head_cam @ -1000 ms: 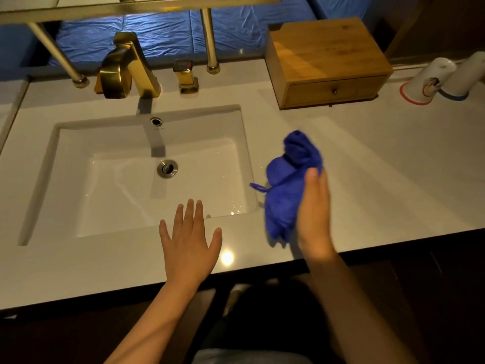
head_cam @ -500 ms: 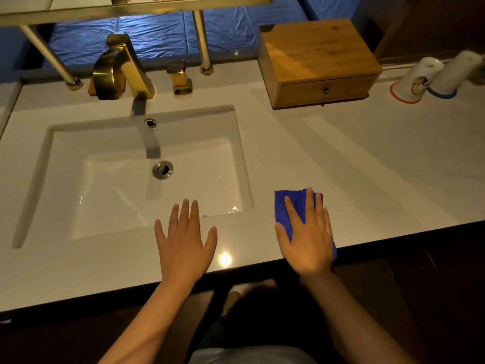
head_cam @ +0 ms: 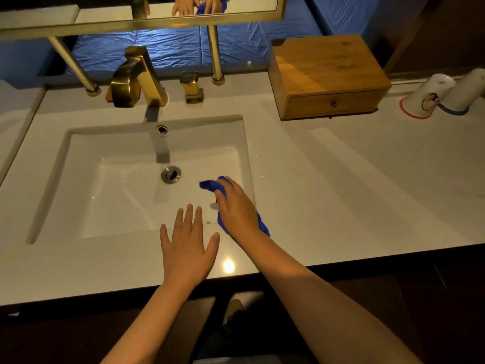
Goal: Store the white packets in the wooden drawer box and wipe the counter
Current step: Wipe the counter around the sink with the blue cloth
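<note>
The white counter (head_cam: 341, 195) shows no white packets anywhere, so storing looks done — though the closed drawer hides its contents. The square sink (head_cam: 86, 185) is sunk into the counter's left half. The wooden drawer box (head_cam: 325, 72) stands at the back edge, right of the gold faucet (head_cam: 136, 77). The left hand (head_cam: 187, 248) rests flat and released, fingers spread, on the front edge. The right hand (head_cam: 236, 206) grasps the blue cloth (head_cam: 210, 185) over the sink's front right corner — wiping under way, most of the counter apparently left.

Dim bathroom: blue sheeting (head_cam: 162, 46) behind brass-framed mirror (head_cam: 147, 21).
</note>
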Demonstrator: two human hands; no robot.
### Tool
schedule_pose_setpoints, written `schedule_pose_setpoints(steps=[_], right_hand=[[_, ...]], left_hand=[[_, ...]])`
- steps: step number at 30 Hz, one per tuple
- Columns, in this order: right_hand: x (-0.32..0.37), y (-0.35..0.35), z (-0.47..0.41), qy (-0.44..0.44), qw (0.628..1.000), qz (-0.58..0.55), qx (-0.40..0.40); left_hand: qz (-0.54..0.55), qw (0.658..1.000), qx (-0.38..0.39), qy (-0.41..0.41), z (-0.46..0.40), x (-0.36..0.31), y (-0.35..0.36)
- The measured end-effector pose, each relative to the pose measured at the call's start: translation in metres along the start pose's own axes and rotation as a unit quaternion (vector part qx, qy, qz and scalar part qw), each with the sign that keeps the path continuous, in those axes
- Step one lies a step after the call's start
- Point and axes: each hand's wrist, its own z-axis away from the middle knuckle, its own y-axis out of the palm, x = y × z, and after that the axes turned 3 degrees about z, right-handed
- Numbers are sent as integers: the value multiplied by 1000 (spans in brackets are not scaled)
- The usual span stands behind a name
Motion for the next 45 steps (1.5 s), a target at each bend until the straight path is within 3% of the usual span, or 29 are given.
schedule_pose_setpoints(steps=[2,4,8,10,14,17,20,25,28,35,41,43,45], right_hand=[[5,-21,7,35,985,-158,-59],[1,-54,15,69,961,-234,-130],[-26,-145,25,46,939,-203,-275],[-51,-179,19,49,941,-140,-303],[-104,-197,-1,150,974,60,-161],[-130,-197,-14,89,946,294,-101],[-139,-205,-32,65,943,310,-106],[-137,-190,-50,110,916,361,-135],[-125,-171,-56,95,920,359,-127],[-68,-76,-70,-101,943,313,-50],[-43,-37,-74,-198,955,221,8],[-39,-37,-72,-189,973,132,28],[-37,-50,-66,-112,993,-10,42]], left_hand=[[55,998,-5,-14,-2,-4,-6],[78,996,-31,-17,-9,-11,-10],[61,996,-55,-29,-32,-34,-8],[39,997,-48,-43,-39,-42,-3],[11,997,-50,-61,-41,-42,3],[6,997,-49,-66,-43,-40,6],[2,996,-46,-72,-44,-39,8],[4,996,-40,-74,-45,-39,9],[0,996,-38,-80,-46,-40,9],[13,995,-25,-94,-48,-42,10],[23,994,-25,-108,-48,-43,8],[24,994,-26,-106,-47,-43,8],[24,994,-21,-102,-46,-42,7]])
